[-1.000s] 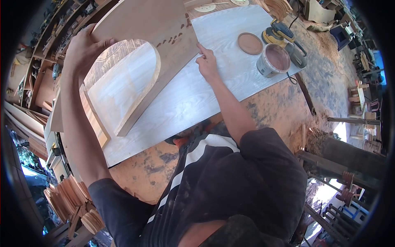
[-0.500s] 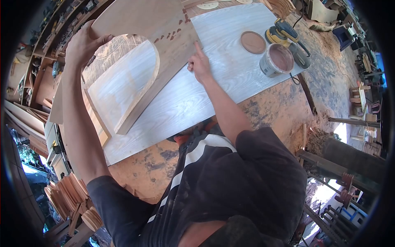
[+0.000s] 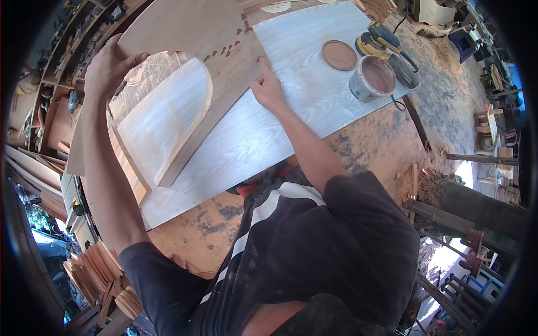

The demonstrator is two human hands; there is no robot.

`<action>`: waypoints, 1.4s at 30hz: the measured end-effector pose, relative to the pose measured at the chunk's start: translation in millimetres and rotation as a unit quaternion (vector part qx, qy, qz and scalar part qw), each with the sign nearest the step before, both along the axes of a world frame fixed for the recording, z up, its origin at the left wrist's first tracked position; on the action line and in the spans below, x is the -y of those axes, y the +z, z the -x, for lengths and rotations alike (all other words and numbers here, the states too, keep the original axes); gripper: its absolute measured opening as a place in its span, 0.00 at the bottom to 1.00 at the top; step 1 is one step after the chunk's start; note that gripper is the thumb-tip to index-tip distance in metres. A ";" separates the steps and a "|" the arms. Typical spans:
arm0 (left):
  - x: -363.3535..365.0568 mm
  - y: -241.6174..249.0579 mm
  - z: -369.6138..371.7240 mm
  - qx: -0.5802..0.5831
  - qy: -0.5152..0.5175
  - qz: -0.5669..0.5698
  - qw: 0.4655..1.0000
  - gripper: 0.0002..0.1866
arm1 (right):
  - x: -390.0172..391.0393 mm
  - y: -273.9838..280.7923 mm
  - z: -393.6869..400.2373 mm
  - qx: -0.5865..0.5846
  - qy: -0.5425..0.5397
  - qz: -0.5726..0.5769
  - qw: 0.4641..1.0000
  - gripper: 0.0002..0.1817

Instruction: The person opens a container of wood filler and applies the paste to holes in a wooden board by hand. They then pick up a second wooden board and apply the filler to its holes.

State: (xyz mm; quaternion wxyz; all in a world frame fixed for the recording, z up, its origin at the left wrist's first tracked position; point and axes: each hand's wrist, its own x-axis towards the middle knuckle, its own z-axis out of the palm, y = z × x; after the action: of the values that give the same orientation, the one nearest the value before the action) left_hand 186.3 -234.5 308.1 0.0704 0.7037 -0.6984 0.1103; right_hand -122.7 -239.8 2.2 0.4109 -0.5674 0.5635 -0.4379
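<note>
A large wooden panel [image 3: 224, 73] with a rounded cut-out and a row of reddish-brown filler spots lies over a pale, wood-grained board [image 3: 305, 95]. My left hand [image 3: 106, 67] is closed round the panel at the upper left of the cut-out, thumb on its upper face. At the panel's right edge is my right hand [image 3: 268, 89], index finger stretched against the wood and the other fingers curled. Parts of those fingers are hidden. To the right stand a tub of brownish paste [image 3: 372, 79] and its round lid [image 3: 339, 55].
A yellow and black power sander [image 3: 376, 39] sits behind the tub, its cord trailing off. Shelves with tools [image 3: 64, 67] rise at the left. Stacked curved wood pieces [image 3: 95, 269] are at the lower left. Sawdust [image 3: 448, 61] covers the surface at the right.
The whole view has shifted slightly to the left. Both hands stay at the same places on the panel, and the tub, lid and sander have not moved on the board.
</note>
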 end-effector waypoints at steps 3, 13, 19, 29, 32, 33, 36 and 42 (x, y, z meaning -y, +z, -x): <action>-4.1 4.1 8.0 -0.007 0.019 -0.014 1.000 0.58 | 6.4 -4.9 0.3 -0.038 0.019 -0.006 0.999 0.47; -0.8 -1.3 0.0 0.002 0.003 0.015 1.000 0.56 | 11.5 -9.5 5.2 -0.024 -0.045 -0.015 0.999 0.45; -2.3 -1.2 0.4 0.014 0.016 0.011 1.000 0.59 | 14.2 -11.3 3.2 -0.043 -0.029 -0.024 0.998 0.44; 2.4 -4.5 -6.7 0.007 0.026 0.006 1.000 0.63 | 13.5 -20.8 9.0 0.014 -0.074 0.049 0.996 0.41; 1.0 -2.0 -3.2 0.001 0.028 0.001 1.000 0.63 | 14.8 -15.7 8.1 -0.004 -0.067 0.049 0.997 0.40; 0.3 -1.4 -2.8 0.003 0.019 0.000 1.000 0.64 | 15.4 -15.5 7.1 -0.009 -0.067 0.043 0.997 0.40; 1.2 -2.5 -3.8 0.008 0.023 0.006 1.000 0.64 | 15.3 -13.3 1.8 -0.029 -0.064 0.022 0.997 0.41; 4.8 -5.4 -8.9 -0.013 0.020 0.009 1.000 0.64 | 10.6 -8.9 12.6 -0.076 -0.019 -0.008 0.997 0.42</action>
State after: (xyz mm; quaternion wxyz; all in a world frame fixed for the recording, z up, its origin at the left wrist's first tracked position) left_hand 195.2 -239.2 302.7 0.0833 0.7181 -0.6823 0.1091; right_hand -135.3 -250.5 -6.7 0.3631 -0.5847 0.6073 -0.3969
